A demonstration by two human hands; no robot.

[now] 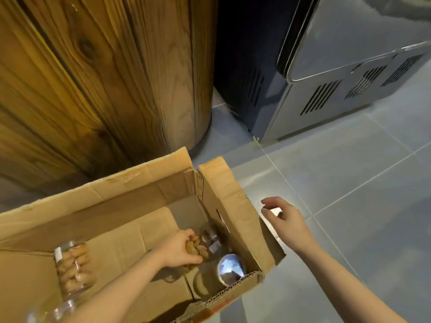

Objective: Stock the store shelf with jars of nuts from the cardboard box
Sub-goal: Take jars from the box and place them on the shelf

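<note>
An open cardboard box sits on the floor below me. My left hand reaches into it and grips a clear jar of nuts lying near the box's right wall. Beside that jar stands another jar with a shiny silver lid, at the box's near right corner. A third jar of nuts lies on its side at the left of the box. My right hand hovers outside the box over the floor, fingers spread and holding nothing.
A rounded wooden counter rises just behind the box. A dark metal appliance with vent slots stands at the back right. Grey tiled floor extends to the right. The box flaps stick up.
</note>
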